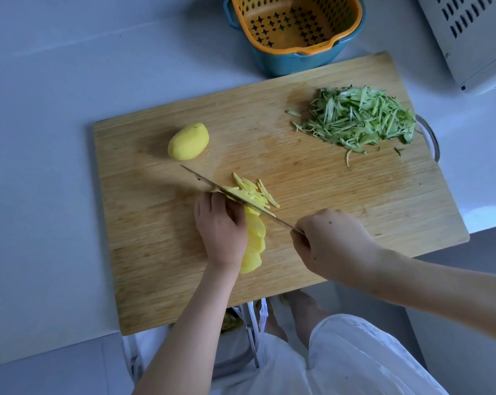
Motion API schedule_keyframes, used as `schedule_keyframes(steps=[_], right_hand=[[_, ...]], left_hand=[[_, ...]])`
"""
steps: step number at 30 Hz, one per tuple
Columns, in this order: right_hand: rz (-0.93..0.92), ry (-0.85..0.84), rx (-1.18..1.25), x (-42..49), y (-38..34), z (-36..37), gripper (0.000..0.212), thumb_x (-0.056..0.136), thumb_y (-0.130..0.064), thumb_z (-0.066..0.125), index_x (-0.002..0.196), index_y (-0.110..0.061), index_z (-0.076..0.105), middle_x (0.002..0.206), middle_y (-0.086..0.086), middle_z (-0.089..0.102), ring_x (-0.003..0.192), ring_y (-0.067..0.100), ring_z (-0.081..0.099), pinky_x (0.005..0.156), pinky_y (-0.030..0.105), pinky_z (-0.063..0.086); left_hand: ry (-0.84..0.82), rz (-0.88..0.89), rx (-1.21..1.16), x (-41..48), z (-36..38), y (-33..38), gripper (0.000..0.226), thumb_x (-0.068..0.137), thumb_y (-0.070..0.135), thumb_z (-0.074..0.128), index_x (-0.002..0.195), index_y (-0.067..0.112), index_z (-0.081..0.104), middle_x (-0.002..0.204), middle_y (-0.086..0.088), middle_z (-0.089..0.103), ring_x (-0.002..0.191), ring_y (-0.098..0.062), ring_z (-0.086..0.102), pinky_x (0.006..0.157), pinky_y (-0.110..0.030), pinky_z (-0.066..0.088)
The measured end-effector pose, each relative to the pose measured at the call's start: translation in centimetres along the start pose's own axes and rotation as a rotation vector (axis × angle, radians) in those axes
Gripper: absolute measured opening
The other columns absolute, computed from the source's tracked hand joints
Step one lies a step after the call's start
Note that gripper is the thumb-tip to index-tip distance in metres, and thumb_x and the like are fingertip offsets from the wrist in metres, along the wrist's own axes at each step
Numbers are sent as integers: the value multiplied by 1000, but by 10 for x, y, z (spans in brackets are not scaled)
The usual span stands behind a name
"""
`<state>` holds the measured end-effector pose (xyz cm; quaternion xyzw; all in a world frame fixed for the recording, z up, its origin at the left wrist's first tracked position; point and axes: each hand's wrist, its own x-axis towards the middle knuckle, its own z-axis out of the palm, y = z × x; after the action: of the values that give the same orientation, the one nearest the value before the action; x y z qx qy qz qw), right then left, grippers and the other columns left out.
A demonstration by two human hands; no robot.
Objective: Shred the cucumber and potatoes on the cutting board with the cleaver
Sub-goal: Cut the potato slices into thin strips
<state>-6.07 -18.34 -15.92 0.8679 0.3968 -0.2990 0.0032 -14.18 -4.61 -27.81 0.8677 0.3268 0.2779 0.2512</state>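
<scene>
Nearest, the right hand (332,243) is wrapped round the cleaver (201,179), the handle hidden in the fist. The left hand (221,223) presses curled fingers down on the fanned potato slices (255,240) at the near middle of the cutting board (340,201). The blade lies against the left knuckles. Good shreds, I judge, call for tucked fingertips, the guiding hand backing along the fan in small even steps, and straight, narrow cuts. Cut potato shreds (258,192) lie just beyond the blade. Farther off wait a whole peeled potato (188,141) and, at the far right, the finished cucumber shreds (360,121).
</scene>
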Motion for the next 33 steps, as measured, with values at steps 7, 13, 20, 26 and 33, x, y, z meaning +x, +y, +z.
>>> schedule_keyframes(steps=[7, 13, 20, 26, 33], right_hand=[[-22, -27, 17, 12, -8, 1, 38, 95, -24, 35, 58, -16, 34, 58, -3, 38, 50, 16, 39, 45, 24, 31], [-6, -39, 3, 10, -10, 7, 39, 95, -24, 36, 57, -17, 32, 58, -2, 37, 48, 13, 33, 43, 24, 25], [77, -26, 190, 24, -7, 9, 38, 93, -21, 39, 56, -14, 36, 55, -1, 39, 45, 15, 35, 41, 23, 26], [178, 16, 347, 18, 7, 2, 40, 94, -22, 43, 55, -13, 37, 50, -1, 39, 41, 13, 34, 38, 21, 26], [119, 21, 125, -15, 7, 8, 40, 95, -29, 38, 57, -18, 33, 54, -2, 40, 44, 15, 34, 40, 25, 23]], left_hand=[[-11, -29, -11, 0, 0, 2, 21, 85, 12, 50, 87, -2, 64, 85, -20, 59, 80, -30, 51, 78, -37, 43], [0, -34, -2, -2, 1, -1, 14, 83, 7, 52, 83, -3, 62, 82, -21, 58, 78, -33, 51, 76, -36, 40], [13, -28, 5, -1, -3, 3, 12, 80, 5, 50, 74, 1, 58, 76, -17, 52, 73, -29, 48, 73, -25, 34], [2, -32, 7, 0, -1, 2, 13, 79, -3, 52, 68, 4, 54, 75, -14, 50, 70, -26, 46, 66, -33, 40], [46, -64, -37, -4, -6, 6, 15, 89, 5, 45, 75, 4, 52, 80, -15, 50, 76, -27, 46, 73, -34, 37]])
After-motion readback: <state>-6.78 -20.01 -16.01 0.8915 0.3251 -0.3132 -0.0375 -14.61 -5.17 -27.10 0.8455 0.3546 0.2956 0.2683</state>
